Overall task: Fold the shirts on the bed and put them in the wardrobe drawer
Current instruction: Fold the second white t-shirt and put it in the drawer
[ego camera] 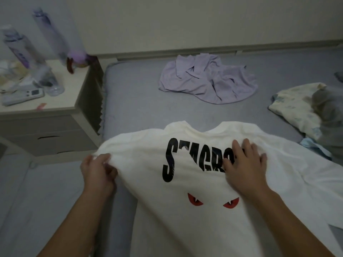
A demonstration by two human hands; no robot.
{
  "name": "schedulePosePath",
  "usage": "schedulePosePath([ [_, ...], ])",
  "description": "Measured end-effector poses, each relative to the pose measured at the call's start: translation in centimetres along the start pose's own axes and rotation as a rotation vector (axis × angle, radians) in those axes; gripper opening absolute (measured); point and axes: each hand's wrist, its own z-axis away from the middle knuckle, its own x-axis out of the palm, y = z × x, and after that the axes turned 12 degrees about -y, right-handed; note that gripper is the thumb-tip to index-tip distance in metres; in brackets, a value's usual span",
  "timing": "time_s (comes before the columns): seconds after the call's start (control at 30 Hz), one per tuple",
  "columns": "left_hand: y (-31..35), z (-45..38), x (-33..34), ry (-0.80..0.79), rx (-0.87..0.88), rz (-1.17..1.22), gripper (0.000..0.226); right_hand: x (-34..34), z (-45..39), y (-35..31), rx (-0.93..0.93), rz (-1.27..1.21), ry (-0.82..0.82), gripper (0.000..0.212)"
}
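A white T-shirt (148, 210) with black lettering and two red eyes lies spread on the grey bed (133, 101), collar pointing away from me. My left hand (98, 171) pinches the shirt's left sleeve edge, lifted slightly off the mattress. My right hand (243, 164) lies flat with fingers spread on the printed letters, covering their right end. A crumpled lilac shirt (207, 80) lies farther back on the bed. At the right edge sits a pale yellow floral garment (295, 106) with grey cloth on top.
A beige bedside cabinet (48, 125) stands left of the bed, carrying tall bottles (18, 47), a remote (22, 96) and a purple toy (78, 58). A light blue cloth (315, 147) peeks out at the right. The wall runs behind the bed.
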Motion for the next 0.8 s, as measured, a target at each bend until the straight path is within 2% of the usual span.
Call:
schedulePosePath([
  [0.03, 0.7, 0.2, 0.3, -0.073, -0.108, 0.057, 0.013, -0.1, 0.2, 0.6, 0.048, 0.0, -0.013, 0.064],
  [0.07, 1.4, 0.4, 0.4, -0.169, -0.208, 0.072, 0.026, -0.1, 0.4, 1.3, 0.096, -0.012, -0.025, 0.065],
  [0.13, 2.6, 0.5, 0.9, -0.355, -0.358, 0.005, 0.027, -0.3, 0.8, 2.4, 0.179, -0.048, -0.06, 0.07],
  [0.2, 2.9, 0.9, 1.7, -0.466, -0.465, -0.14, 0.025, -0.3, 1.4, 2.9, 0.23, -0.035, -0.105, 0.075],
  [0.23, 2.6, 0.8, 2.0, -0.507, -0.464, -0.169, 0.027, -0.3, 1.6, 2.8, 0.244, -0.013, -0.121, 0.075],
  [0.3, 2.0, 0.3, 2.5, -0.495, -0.33, -0.143, 0.045, -0.5, 2.2, 1.9, 0.237, -0.013, -0.092, 0.072],
  [0.37, 1.6, -0.2, 2.1, -0.445, -0.229, -0.006, 0.071, -0.4, 3.1, 0.1, 0.133, -0.034, -0.003, 0.068],
  [0.43, 0.5, 0.2, 0.9, -0.465, -0.254, 0.073, 0.087, 0.8, 4.5, -2.3, -0.033, -0.028, 0.028, 0.07],
  [0.5, -1.0, 1.5, -0.2, -0.476, -0.28, -0.089, 0.072, 2.7, 5.8, -4.9, -0.138, -0.055, -0.061, 0.074],
  [0.57, -2.3, 3.0, -0.5, -0.465, -0.285, -0.3, 0.047, 5.0, 6.6, -6.7, -0.164, 0.013, -0.145, 0.076],
  [0.6, -2.7, 3.6, -0.4, -0.449, -0.305, -0.35, 0.041, 5.9, 6.8, -7.2, -0.164, 0.07, -0.155, 0.076],
  [0.67, -3.1, 4.9, -0.1, -0.542, -0.375, -0.44, 0.045, 6.5, 6.7, -7.5, -0.144, 0.119, -0.15, 0.075],
  [0.73, -3.3, 6.3, 0.2, -0.668, -0.355, -0.514, 0.053, 6.1, 6.4, -7.4, -0.137, 0.101, -0.156, 0.073],
  [0.8, -3.5, 7.6, -0.3, -0.593, -0.321, -0.352, 0.052, 5.4, 6.2, -7.3, -0.152, 0.089, -0.168, 0.071],
])
